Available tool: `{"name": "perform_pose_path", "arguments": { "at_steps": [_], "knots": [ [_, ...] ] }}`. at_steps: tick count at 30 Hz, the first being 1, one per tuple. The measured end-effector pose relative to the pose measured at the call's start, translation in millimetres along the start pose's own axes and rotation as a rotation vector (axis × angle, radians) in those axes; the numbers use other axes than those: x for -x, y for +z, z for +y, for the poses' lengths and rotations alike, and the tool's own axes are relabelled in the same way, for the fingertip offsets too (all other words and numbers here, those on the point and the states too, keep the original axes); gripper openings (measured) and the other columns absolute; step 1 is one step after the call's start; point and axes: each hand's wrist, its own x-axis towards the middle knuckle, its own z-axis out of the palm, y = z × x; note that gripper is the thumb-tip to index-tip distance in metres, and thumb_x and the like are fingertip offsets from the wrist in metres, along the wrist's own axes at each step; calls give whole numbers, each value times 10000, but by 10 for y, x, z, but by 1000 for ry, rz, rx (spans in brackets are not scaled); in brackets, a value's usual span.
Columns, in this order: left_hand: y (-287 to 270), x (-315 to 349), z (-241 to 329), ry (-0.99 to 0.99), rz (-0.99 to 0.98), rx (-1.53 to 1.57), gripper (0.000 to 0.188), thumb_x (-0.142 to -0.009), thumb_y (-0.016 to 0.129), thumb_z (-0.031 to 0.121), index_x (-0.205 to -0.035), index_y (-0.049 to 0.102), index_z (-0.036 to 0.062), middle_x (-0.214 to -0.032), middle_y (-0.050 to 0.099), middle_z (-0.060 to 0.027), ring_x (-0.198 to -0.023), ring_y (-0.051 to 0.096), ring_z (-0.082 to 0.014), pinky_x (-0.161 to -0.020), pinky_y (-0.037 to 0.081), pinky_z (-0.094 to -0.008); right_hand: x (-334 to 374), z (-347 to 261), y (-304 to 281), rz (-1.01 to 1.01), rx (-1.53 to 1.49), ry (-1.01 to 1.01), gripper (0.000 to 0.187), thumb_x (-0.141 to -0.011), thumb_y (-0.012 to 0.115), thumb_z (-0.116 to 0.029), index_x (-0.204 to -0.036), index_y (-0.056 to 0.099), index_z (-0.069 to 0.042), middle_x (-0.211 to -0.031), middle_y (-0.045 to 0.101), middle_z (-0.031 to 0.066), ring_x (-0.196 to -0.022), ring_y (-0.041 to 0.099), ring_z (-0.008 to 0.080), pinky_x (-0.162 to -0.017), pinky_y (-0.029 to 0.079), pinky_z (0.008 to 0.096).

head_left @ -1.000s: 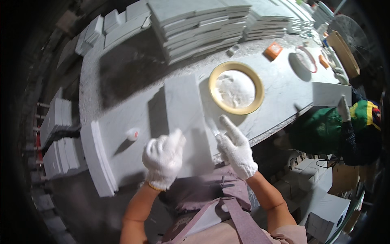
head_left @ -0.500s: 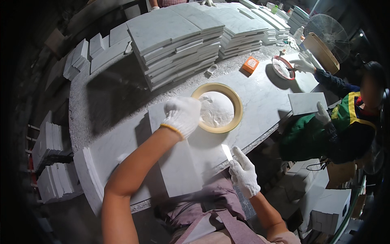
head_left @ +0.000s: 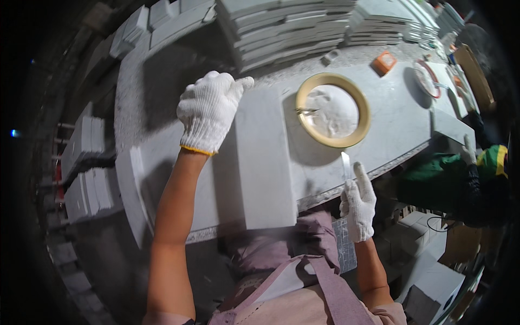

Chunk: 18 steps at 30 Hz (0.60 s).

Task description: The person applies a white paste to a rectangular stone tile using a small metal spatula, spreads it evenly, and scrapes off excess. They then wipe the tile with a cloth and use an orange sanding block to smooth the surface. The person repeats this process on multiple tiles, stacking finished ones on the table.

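My left hand (head_left: 210, 111), in a white knit glove, is at the far left corner of a pale marble tile (head_left: 265, 168). Its fingers curl partly and its thumb stands apart; no held thing shows. My right hand (head_left: 359, 203), also gloved, grips a thin flat scraper (head_left: 346, 166) with its pale blade pointing up past the table's near edge. Between and beyond the hands sits a yellow-rimmed bowl (head_left: 364, 127) of white paste or powder (head_left: 338, 111). A small metal tool (head_left: 306, 110) lies at the bowl's left side. The tile's near end juts over the table edge.
Tall stacks of marble tiles (head_left: 292, 32) stand at the back. An orange box (head_left: 385, 63) and a red-rimmed bowl (head_left: 428, 79) are farther right. A co-worker in green (head_left: 433, 179) works at the right beside another tile (head_left: 452, 127). More tiles (head_left: 89, 195) stand at the left.
My left hand has moved from the bowl leftward to the tile's far corner, and the small tool in the bowl now shows. My right hand still holds the scraper. The view has shifted.
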Motion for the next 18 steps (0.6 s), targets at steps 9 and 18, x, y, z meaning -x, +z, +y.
{"name": "perform_pose_path", "arguments": {
  "at_steps": [9, 18],
  "knots": [
    [414, 814, -255, -40, 144, -106, 707, -904, 771, 185, -1554, 494, 204, -1613, 422, -66, -1447, 444, -353, -1177, 415, -505, -4, 137, 112, 20, 47, -87, 620, -1068, 652, -184, -1626, 410, -64, -736, 492, -41, -523, 390, 25, -460, 353, 194],
    [800, 1105, -44, 519, -50, 139, 780, -1040, 402, 657, -1565, 511, 91, -1626, 476, -181, -1549, 370, -381, -1304, 151, -557, -77, 269, 197, -12, 106, -148, 599, -1075, 639, -175, -1618, 418, -50, -700, 489, -42, -513, 392, 24, -448, 350, 203]
  ]
}}
